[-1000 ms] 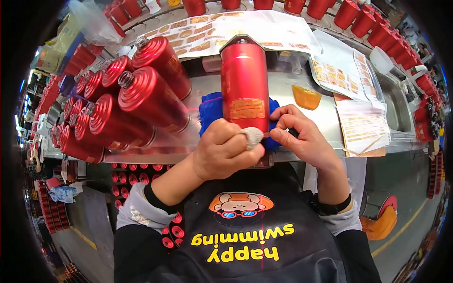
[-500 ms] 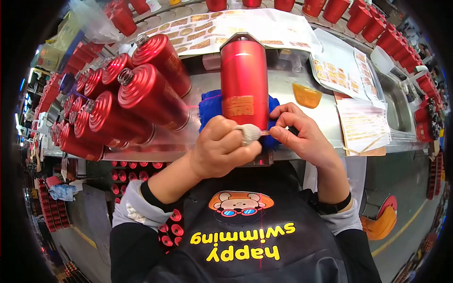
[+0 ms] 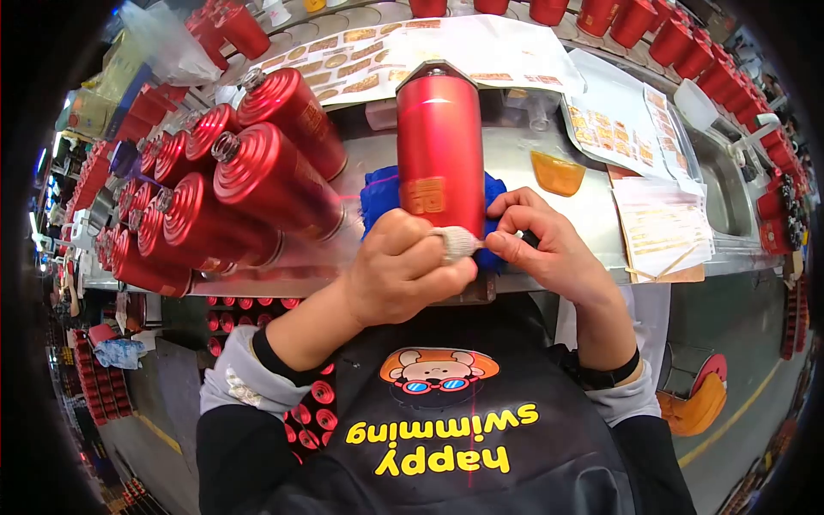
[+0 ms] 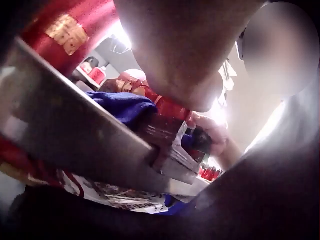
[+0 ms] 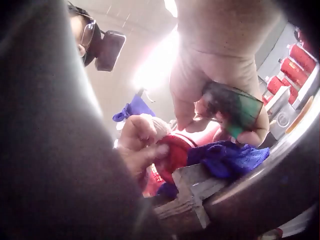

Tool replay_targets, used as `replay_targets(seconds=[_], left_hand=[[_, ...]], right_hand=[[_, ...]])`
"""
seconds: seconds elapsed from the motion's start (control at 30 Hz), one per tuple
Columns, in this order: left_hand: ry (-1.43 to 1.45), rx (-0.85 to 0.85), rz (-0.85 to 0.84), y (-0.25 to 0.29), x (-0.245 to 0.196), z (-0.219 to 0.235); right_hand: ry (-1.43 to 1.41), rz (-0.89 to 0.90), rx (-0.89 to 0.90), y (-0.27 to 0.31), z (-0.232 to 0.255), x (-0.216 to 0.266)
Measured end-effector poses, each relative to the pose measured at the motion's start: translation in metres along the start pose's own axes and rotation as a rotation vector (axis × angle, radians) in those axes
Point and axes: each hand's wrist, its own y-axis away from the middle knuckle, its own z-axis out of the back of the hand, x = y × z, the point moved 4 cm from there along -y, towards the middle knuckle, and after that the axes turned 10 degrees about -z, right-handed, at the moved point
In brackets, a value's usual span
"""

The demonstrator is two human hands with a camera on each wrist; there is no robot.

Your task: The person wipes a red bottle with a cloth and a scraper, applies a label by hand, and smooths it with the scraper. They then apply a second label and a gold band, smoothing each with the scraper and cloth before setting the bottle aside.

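Note:
A red bottle [image 3: 440, 146] with a gold sticker [image 3: 425, 196] lies lengthwise over a blue cloth [image 3: 384, 193] at the bench's front edge. My left hand [image 3: 399, 262] holds the bottle's near end with curled fingers; a white fabric cover [image 3: 457, 244] wraps one finger. In the right wrist view its thumb lies on the round red base [image 5: 175, 157]. On the right side, my right hand [image 3: 549, 249] has its thumb and fingers beside that same end. A green see-through piece [image 5: 247, 117], partly hidden, sits gripped between its thumb and fingers.
Several red bottles [image 3: 275, 176] stand at the left. Sticker sheets [image 3: 515, 56] lie behind the work, with more papers [image 3: 661, 227] at the right. A yellow see-through piece [image 3: 558, 173] rests on the metal bench near the right hand; a sink [image 3: 721, 176] lies beyond.
The bottle has turned about its length, its gold sticker shifting left and partly round the side. Both hands stay at its near end, the left one slightly lower than a second ago.

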Motion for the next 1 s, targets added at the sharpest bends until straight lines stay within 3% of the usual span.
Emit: replay_targets(seconds=[0.1, 0.4, 0.6, 0.87, 1.0], left_hand=[[-0.027, -0.091, 0.117, 0.017, -0.001, -0.004], [-0.060, 0.093, -0.064, -0.013, -0.005, -0.003], [-0.059, -0.097, 0.074, 0.011, -0.002, -0.004], [-0.057, 0.119, -0.069, -0.023, -0.005, -0.001], [-0.044, 0.070, -0.052, -0.012, -0.001, 0.001]], right_hand=[[-0.015, -0.002, -0.028, 0.002, -0.001, 0.002], [-0.035, -0.002, -0.024, 0.001, -0.001, 0.001], [-0.007, 0.004, -0.044, 0.001, -0.002, 0.002], [-0.023, 0.031, -0.053, 0.000, -0.003, -0.002], [-0.007, 0.030, -0.059, 0.000, -0.004, -0.001]])
